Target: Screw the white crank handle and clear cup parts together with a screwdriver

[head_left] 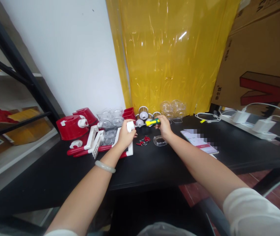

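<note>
Head view: above the counter (152,167), the left hand (125,136) has its fingers wrapped round a white round part (130,126), while the right hand (164,127) has its fingers closed on the green-and-yellow handle of a screwdriver (152,122). The shaft points at the white part; whether the tip is seated in it is too small to tell. If pushed off-line, the tip could skid off and jab the left fingers. Small red pieces (143,141) lie loose below, near a clear oval part (159,141), and a dropped wrist could scatter them. The clear cups (173,108) against the yellow sheeting (169,59) look light enough to topple if knocked. They seem to hold nothing, as do the clear containers (110,116) on the left; what the red container (129,113) between them holds, I cannot tell. Perforated drums (143,113) stand beside it, their insides hidden.
</note>
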`<action>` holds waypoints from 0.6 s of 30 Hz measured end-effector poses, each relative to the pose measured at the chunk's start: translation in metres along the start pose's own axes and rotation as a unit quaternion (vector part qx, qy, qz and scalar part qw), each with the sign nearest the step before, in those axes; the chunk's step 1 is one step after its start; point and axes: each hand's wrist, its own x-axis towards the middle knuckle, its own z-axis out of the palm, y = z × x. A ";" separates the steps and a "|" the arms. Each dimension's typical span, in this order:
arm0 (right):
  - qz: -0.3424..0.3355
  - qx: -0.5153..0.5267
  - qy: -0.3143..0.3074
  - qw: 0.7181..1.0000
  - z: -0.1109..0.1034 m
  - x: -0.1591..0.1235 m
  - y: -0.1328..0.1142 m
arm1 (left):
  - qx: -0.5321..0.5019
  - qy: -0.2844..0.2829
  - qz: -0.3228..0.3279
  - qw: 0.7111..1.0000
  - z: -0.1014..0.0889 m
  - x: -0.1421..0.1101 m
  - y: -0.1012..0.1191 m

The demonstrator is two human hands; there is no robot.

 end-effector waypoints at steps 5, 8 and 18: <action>-0.008 -0.021 -0.014 1.000 -0.001 0.000 0.005 | 0.000 0.002 0.003 1.000 0.000 0.000 0.000; -0.014 -0.032 -0.014 0.999 -0.001 0.001 0.006 | 0.005 0.003 0.001 1.000 0.000 0.000 0.001; -0.004 0.005 -0.005 1.000 0.000 0.002 0.003 | 0.011 0.001 0.008 1.000 -0.001 0.001 0.000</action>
